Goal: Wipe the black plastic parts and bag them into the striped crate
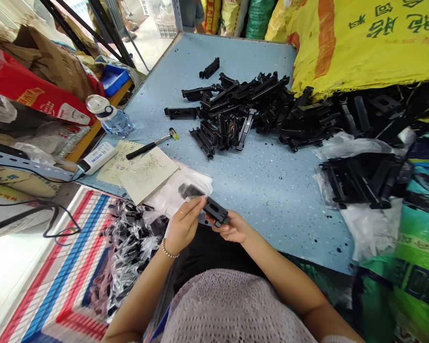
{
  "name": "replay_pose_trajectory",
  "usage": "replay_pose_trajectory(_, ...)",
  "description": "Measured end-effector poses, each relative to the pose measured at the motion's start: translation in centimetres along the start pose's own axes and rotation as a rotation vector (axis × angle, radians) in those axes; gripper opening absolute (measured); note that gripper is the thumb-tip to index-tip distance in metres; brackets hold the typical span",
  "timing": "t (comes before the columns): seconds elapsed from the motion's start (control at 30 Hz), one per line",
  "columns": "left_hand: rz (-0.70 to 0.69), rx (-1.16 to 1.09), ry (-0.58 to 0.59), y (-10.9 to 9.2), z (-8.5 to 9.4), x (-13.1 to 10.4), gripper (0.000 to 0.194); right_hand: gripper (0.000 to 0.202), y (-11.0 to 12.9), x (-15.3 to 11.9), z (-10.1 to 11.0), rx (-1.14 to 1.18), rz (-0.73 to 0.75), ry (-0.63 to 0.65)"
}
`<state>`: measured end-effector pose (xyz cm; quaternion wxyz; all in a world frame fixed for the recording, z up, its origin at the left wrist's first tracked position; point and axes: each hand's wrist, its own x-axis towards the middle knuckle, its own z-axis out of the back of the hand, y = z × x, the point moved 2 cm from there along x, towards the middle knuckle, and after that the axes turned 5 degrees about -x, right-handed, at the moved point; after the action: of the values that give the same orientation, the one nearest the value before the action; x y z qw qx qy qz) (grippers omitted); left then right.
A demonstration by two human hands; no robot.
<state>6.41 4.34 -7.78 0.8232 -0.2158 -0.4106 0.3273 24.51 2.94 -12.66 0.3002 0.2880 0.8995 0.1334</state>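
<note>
Over the table's near edge, both my hands are closed around one slim black plastic part (216,212) with an oblong slot. My right hand (230,228) grips its near end from the right. My left hand (184,226), wearing a ring and a beaded bracelet, pinches a clear plastic bag (202,182) at the part's middle. The part's far end looks blurred through the bag's film. Under it lie flat, translucent bags (164,193), beside a beige pad (148,174). Beyond my hands is a heap of similar black parts (232,107).
A small hammer (152,144), a white tube-like device (98,157) and a water bottle (109,116) are on the left. Below stands a striped basket (62,267) with bagged parts (136,243). A yellow sack (372,43) spills black parts at right, near plastic-wrapped parts (364,178).
</note>
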Motion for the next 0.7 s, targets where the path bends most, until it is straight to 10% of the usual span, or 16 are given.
replay_pose_trajectory(0.3, -0.022, -0.088, 0.245, -1.6, -2.6, -0.4, 0.069, 0.045, 0.7, -1.7, -1.3, -0.968, 0.729, -0.774)
replay_pose_trajectory(0.47, 0.021, 0.023, 0.153, -2.3, -0.7, 0.6, 0.056, 0.054, 0.9, -3.7, -3.7, -1.101, 0.710, -0.333)
replay_pose_trajectory(0.6, 0.223, 0.012, 0.042, -4.9, 6.9, -0.3, 0.028, 0.049, 1.6, -4.5, -6.1, -1.031, 0.640, 0.135)
replay_pose_trajectory(0.7, 0.526, 0.069, 0.175, -4.0, 12.3, -3.8, 0.022, 0.043, 0.9, -3.1, -7.6, -0.888, 0.499, 0.302)
